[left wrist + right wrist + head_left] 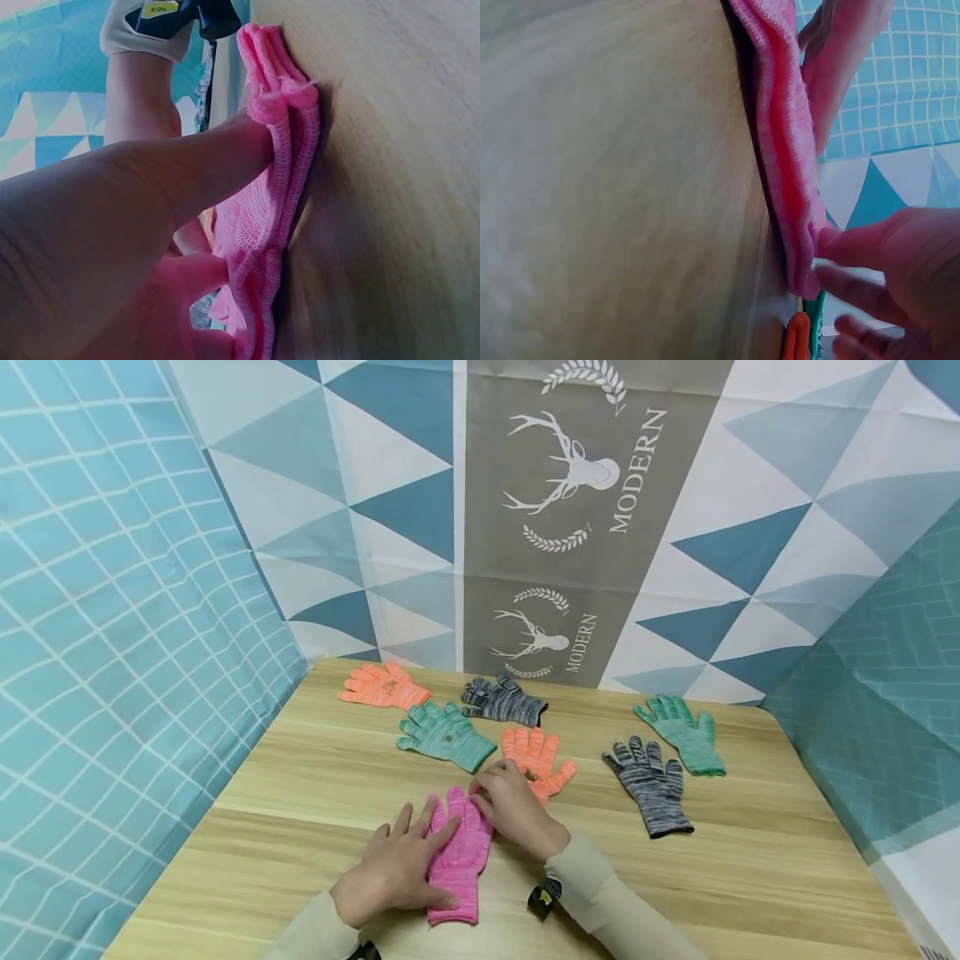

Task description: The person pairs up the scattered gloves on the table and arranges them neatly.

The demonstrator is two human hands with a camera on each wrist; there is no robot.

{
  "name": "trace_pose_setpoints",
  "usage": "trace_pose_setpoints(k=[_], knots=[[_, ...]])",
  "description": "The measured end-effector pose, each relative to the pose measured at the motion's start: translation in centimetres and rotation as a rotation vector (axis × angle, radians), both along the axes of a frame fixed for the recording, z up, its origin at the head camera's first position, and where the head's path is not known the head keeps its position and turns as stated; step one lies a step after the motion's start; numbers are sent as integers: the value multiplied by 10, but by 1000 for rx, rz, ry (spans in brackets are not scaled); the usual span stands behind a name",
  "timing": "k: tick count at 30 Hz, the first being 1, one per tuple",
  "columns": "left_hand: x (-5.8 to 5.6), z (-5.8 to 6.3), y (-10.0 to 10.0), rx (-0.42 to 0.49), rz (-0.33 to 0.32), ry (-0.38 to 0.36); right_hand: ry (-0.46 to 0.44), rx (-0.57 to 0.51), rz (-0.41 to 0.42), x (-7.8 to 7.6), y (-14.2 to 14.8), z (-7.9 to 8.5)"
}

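A pink knit glove [459, 852] lies flat on the wooden table, fingers pointing away from me; in the left wrist view its cuff [289, 112] shows stacked layers. My left hand [401, 864] rests on it with fingers spread, the thumb near the cuff. At the glove's finger end, on its right side, my right hand [513, 806] pinches a finger of the glove with bent fingers. The right wrist view has that thumb [855, 244] against the pink fabric. Just beyond lies an orange glove [536, 760], partly behind my right hand.
Farther back on the table [300, 810] lie a green glove [450, 735], another orange glove [384, 685] and a dark grey glove [504, 700]. To the right are a second grey glove [651, 785] and a second green one [686, 735]. Patterned cloth walls [405, 527] stand behind and beside.
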State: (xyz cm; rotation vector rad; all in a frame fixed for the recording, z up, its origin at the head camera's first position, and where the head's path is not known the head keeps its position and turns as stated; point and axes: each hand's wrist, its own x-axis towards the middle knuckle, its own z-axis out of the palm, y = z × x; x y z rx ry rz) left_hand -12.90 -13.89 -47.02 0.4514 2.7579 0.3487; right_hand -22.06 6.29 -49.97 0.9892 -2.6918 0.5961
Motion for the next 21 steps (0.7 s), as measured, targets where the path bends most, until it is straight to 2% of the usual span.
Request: trace_pose_setpoints(k=[4,10,21], knots=[[-1,0,0,4,-6,4,4,-22,2,-1,0,2],[-2,2,0,6,4,4,41,26,44,-2,0,4],[1,0,0,-7,-1,1,81,88,36,2,1,13]])
